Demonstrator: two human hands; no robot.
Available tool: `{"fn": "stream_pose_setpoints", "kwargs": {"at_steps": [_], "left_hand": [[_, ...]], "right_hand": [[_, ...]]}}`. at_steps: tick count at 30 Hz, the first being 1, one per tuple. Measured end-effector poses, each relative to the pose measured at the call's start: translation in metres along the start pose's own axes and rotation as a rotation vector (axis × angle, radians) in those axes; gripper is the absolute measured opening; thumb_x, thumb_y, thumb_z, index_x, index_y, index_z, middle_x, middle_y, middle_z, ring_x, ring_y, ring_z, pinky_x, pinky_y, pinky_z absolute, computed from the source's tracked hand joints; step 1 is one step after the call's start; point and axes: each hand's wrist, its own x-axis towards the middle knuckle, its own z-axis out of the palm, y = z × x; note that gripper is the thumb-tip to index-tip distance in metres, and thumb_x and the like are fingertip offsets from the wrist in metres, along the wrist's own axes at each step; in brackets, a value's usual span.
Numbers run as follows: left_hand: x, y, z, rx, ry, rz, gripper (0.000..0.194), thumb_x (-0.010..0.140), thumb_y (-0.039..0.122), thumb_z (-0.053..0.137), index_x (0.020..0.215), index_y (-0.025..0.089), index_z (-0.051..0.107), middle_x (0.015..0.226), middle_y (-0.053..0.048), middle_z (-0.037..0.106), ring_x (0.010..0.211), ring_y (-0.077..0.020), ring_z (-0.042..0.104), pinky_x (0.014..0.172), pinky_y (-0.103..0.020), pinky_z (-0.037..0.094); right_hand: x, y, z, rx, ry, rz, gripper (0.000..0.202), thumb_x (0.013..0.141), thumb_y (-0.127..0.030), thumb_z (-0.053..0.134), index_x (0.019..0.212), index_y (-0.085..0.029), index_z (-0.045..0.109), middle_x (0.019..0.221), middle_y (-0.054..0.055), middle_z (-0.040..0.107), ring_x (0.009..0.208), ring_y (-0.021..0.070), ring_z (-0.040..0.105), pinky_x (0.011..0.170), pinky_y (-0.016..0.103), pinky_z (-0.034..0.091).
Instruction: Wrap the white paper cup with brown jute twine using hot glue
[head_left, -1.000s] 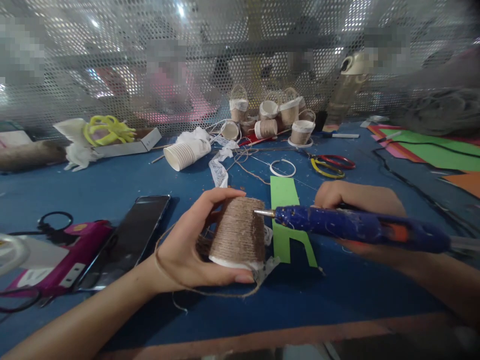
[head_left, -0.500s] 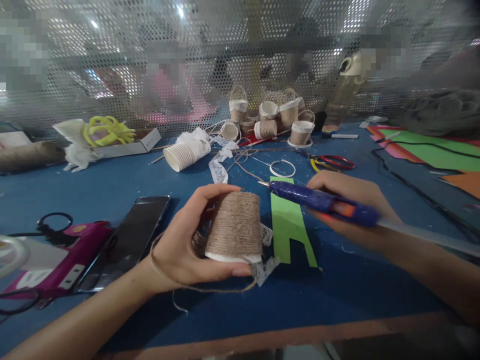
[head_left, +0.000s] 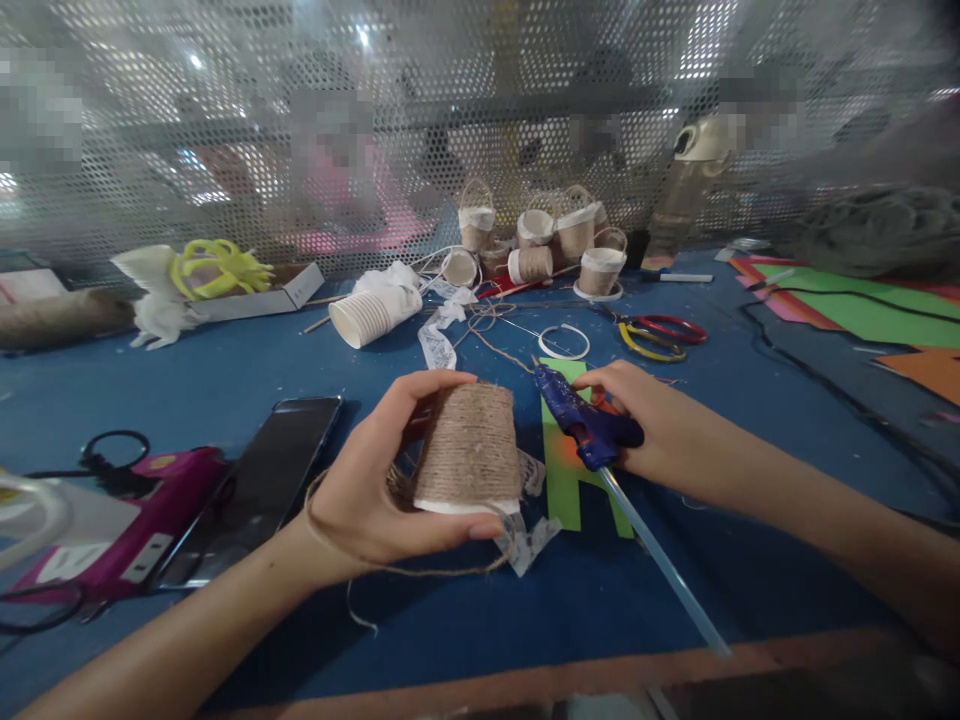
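Note:
My left hand [head_left: 375,470] grips a paper cup [head_left: 471,445] wrapped in jute twine, upside down with its white rim low. A loop of twine [head_left: 420,573] runs from the cup around my left wrist. Scraps of white lace [head_left: 529,540] hang by the rim. In my right hand [head_left: 630,405] is a blue hot glue gun [head_left: 581,415], fingers around its handle. Its nozzle points up and left, apart from the cup, and a long clear glue stick [head_left: 664,560] sticks out of its back. Under the gun lies a cut green paper strip [head_left: 562,490].
Several twine-covered cup baskets [head_left: 576,230] stand at the back, near stacked paper cups [head_left: 367,315]. Scissors [head_left: 660,335] and a white ring [head_left: 564,341] lie mid-table. On the left are a phone [head_left: 262,480] and a magenta power strip [head_left: 150,520]; coloured paper [head_left: 855,290] lies right.
The glue gun has swung round in my right hand, its back end now towards the table's front edge. My left hand and the cup have barely moved.

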Motion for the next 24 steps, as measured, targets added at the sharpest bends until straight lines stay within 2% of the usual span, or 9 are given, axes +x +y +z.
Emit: {"fn": "stream_pose_setpoints", "kwargs": {"at_steps": [5, 9, 14, 17, 19, 21, 24], "left_hand": [[0.001, 0.001, 0.000, -0.006, 0.003, -0.048, 0.082, 0.062, 0.047, 0.096, 0.128, 0.021, 0.054, 0.120, -0.013, 0.073, 0.108, -0.0326, 0.074, 0.092, -0.040, 0.064], [0.001, -0.001, 0.000, 0.025, 0.014, -0.012, 0.080, 0.065, 0.049, 0.094, 0.129, 0.022, 0.053, 0.121, -0.013, 0.073, 0.110, -0.0335, 0.074, 0.093, -0.043, 0.063], [0.001, -0.001, 0.001, 0.069, 0.033, -0.066, 0.080, 0.066, 0.050, 0.093, 0.128, 0.021, 0.052, 0.122, -0.014, 0.071, 0.112, -0.0340, 0.072, 0.095, -0.044, 0.062], [0.003, -0.001, 0.001, 0.108, 0.064, -0.114, 0.079, 0.067, 0.053, 0.091, 0.127, 0.019, 0.052, 0.121, -0.014, 0.070, 0.110, -0.0341, 0.072, 0.093, -0.044, 0.062], [0.004, -0.003, 0.001, 0.177, 0.080, -0.143, 0.079, 0.067, 0.056, 0.089, 0.126, 0.019, 0.053, 0.120, -0.014, 0.069, 0.110, -0.0345, 0.071, 0.094, -0.046, 0.061], [0.004, -0.005, 0.001, 0.261, 0.082, -0.150, 0.077, 0.069, 0.058, 0.087, 0.127, 0.020, 0.053, 0.121, -0.014, 0.068, 0.111, -0.0345, 0.070, 0.097, -0.049, 0.059], [0.003, -0.006, 0.002, 0.327, 0.065, -0.137, 0.076, 0.071, 0.060, 0.084, 0.128, 0.021, 0.052, 0.121, -0.013, 0.068, 0.109, -0.0334, 0.070, 0.097, -0.050, 0.058]], "right_hand": [[-0.003, 0.001, 0.000, 0.033, -0.041, -0.053, 0.045, 0.085, -0.028, 0.073, 0.128, -0.025, 0.060, 0.128, 0.009, 0.063, 0.101, 0.0273, 0.072, 0.082, 0.037, 0.055], [-0.003, 0.005, -0.002, 0.069, -0.082, -0.109, 0.049, 0.086, -0.027, 0.074, 0.133, -0.026, 0.056, 0.126, 0.008, 0.062, 0.107, 0.0265, 0.069, 0.088, 0.036, 0.055], [-0.004, 0.009, -0.010, 0.078, -0.113, -0.180, 0.063, 0.079, -0.012, 0.073, 0.135, -0.032, 0.053, 0.134, 0.007, 0.057, 0.120, 0.0275, 0.063, 0.099, 0.041, 0.054], [-0.006, 0.002, -0.015, 0.103, -0.084, -0.258, 0.063, 0.081, -0.007, 0.066, 0.137, -0.035, 0.052, 0.141, 0.006, 0.053, 0.128, 0.0265, 0.058, 0.106, 0.042, 0.050], [-0.006, -0.007, -0.016, 0.137, 0.011, -0.317, 0.050, 0.088, -0.008, 0.061, 0.130, -0.033, 0.056, 0.133, 0.005, 0.057, 0.120, 0.0230, 0.061, 0.103, 0.038, 0.050], [-0.006, -0.016, -0.013, 0.166, 0.123, -0.390, 0.034, 0.093, -0.011, 0.059, 0.121, -0.029, 0.059, 0.113, 0.005, 0.063, 0.099, 0.0189, 0.065, 0.089, 0.033, 0.053], [-0.008, -0.026, -0.004, 0.092, 0.114, -0.568, 0.028, 0.097, -0.014, 0.057, 0.122, -0.025, 0.058, 0.090, 0.001, 0.065, 0.077, 0.0161, 0.062, 0.070, 0.029, 0.048]]}}
